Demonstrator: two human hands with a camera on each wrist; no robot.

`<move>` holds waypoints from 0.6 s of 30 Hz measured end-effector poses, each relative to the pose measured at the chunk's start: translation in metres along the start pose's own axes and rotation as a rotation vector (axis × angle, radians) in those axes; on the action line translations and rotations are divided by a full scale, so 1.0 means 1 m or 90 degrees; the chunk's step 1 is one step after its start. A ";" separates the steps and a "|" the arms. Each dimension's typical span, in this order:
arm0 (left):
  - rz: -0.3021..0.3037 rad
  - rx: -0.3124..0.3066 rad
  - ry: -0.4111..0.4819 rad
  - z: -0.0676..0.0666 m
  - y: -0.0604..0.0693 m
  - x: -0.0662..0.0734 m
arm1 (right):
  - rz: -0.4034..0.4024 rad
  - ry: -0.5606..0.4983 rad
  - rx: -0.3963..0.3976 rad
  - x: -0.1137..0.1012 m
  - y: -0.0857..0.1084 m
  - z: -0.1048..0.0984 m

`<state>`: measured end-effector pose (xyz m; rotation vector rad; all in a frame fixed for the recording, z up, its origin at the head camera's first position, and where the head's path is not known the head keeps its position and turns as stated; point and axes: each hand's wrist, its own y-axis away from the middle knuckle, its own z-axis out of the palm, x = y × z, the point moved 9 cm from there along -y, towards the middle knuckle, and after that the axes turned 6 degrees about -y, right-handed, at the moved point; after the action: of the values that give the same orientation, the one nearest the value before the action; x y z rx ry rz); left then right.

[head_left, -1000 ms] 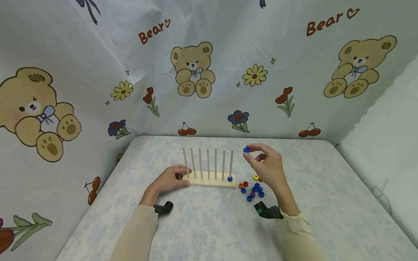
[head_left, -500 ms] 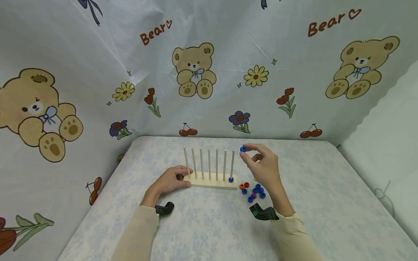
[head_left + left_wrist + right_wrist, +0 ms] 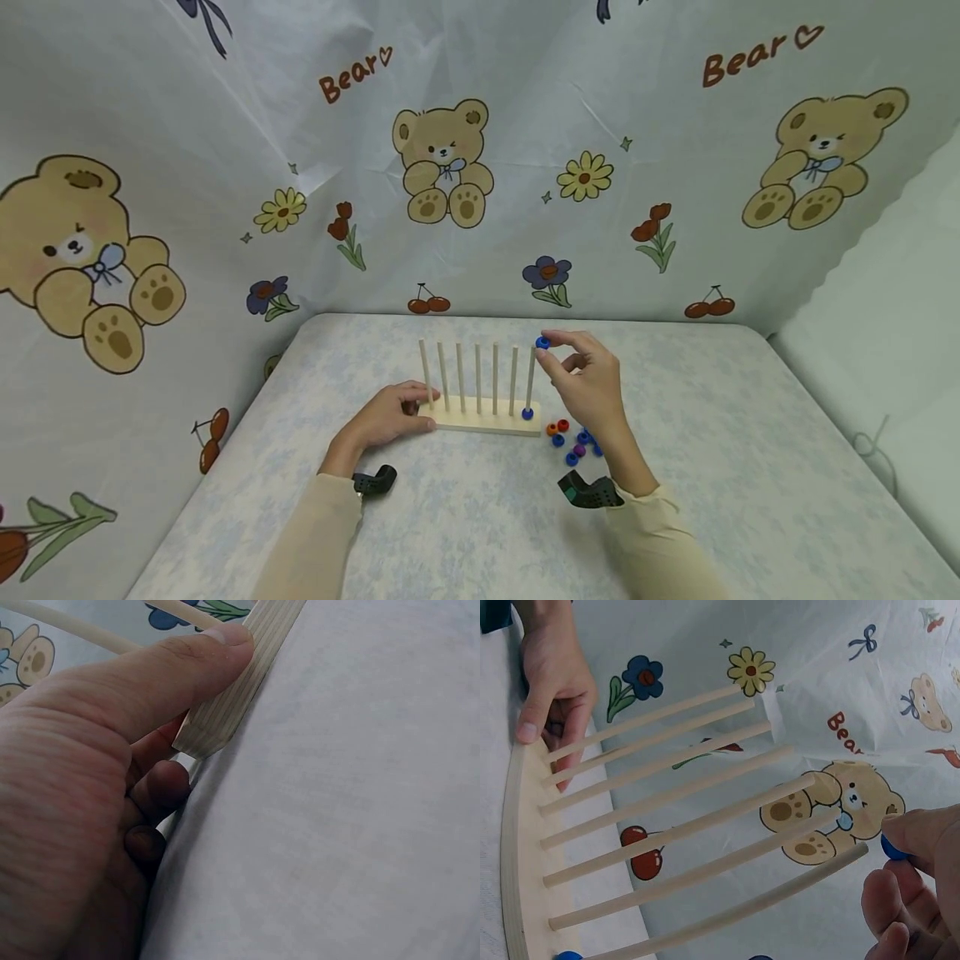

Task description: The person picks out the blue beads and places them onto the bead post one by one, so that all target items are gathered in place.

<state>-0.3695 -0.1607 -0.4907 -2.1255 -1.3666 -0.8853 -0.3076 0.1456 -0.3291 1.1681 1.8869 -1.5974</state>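
Note:
A pale wooden base (image 3: pixel 480 419) with several upright pegs stands on the table. My left hand (image 3: pixel 387 414) grips its left end; in the left wrist view the thumb (image 3: pixel 202 664) lies along the base's front edge. Between thumb and index finger my right hand (image 3: pixel 590 379) pinches a blue bead (image 3: pixel 542 342), level with the tip of the rightmost peg (image 3: pixel 531 375) and just to its right. The right wrist view shows the held bead (image 3: pixel 892 849) close to that peg's tip but apart from it. Another blue bead (image 3: pixel 527 414) sits at the foot of the same peg.
Loose beads lie right of the base: an orange bead (image 3: pixel 552 429), a red bead (image 3: pixel 563 425), a purple bead (image 3: pixel 579 450) and several blue ones, some partly hidden by my right hand. A cloth with printed bears (image 3: pixel 448 167) hangs behind the table (image 3: pixel 450 517).
My right hand has moved left with the blue bead, from well right of the rightmost peg to beside its tip. My left hand still grips the base.

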 end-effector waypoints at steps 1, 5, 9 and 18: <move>0.003 -0.001 0.002 0.000 0.000 0.002 | 0.001 0.006 -0.004 0.000 0.000 0.002; 0.016 -0.006 0.014 -0.001 0.001 0.005 | -0.004 0.025 -0.015 0.001 0.001 0.006; 0.010 0.000 0.009 -0.001 0.000 0.001 | -0.012 0.029 -0.023 0.001 0.002 0.010; 0.009 0.002 0.013 -0.001 -0.001 -0.001 | 0.011 0.034 -0.029 0.004 0.002 0.014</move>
<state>-0.3709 -0.1611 -0.4905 -2.1149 -1.3416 -0.8954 -0.3107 0.1339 -0.3367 1.2162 1.9302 -1.5212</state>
